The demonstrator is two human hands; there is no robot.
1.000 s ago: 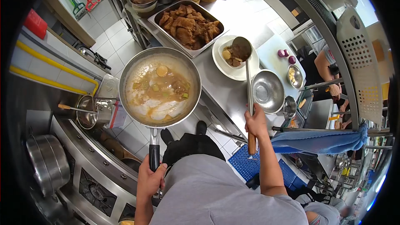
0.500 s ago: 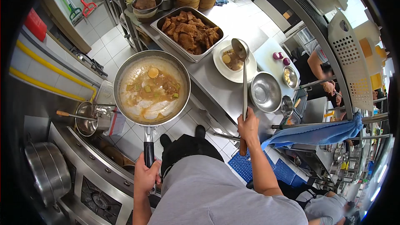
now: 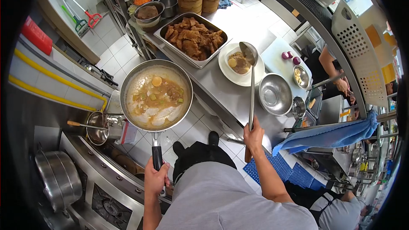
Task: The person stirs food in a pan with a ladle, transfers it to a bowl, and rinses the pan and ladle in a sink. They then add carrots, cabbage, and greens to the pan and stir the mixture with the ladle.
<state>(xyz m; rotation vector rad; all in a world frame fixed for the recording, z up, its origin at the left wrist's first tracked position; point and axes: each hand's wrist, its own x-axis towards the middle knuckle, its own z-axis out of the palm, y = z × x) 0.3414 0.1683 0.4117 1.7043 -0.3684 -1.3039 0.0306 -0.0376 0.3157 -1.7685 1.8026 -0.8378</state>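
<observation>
My left hand (image 3: 156,176) is wrapped round the black handle of a frying pan (image 3: 128,111). Brown sauce (image 3: 159,98) with green pieces and a round yellowish slice lies in the pan, which is held over the floor beside the counter. My right hand (image 3: 254,137) grips the long handle of a ladle (image 3: 252,83) by its lower part, near the wooden end. The ladle's bowl hangs over a white plate (image 3: 232,76) on the counter. Similar food in sauce (image 3: 235,63) sits in the plate's middle, partly behind the ladle bowl.
On the counter are a tray of browned meat (image 3: 194,38), a perforated metal bowl (image 3: 275,94), red onions (image 3: 290,55) and bamboo steamers (image 3: 190,1). A gas stove (image 3: 110,206) and a large pot (image 3: 58,181) lie at lower left. Another person's hands (image 3: 343,86) work beyond the rack at right.
The view has shifted slightly, so most things sit a little differently in the frame. Both hands keep their grips, and the ladle bowl stays over the plate.
</observation>
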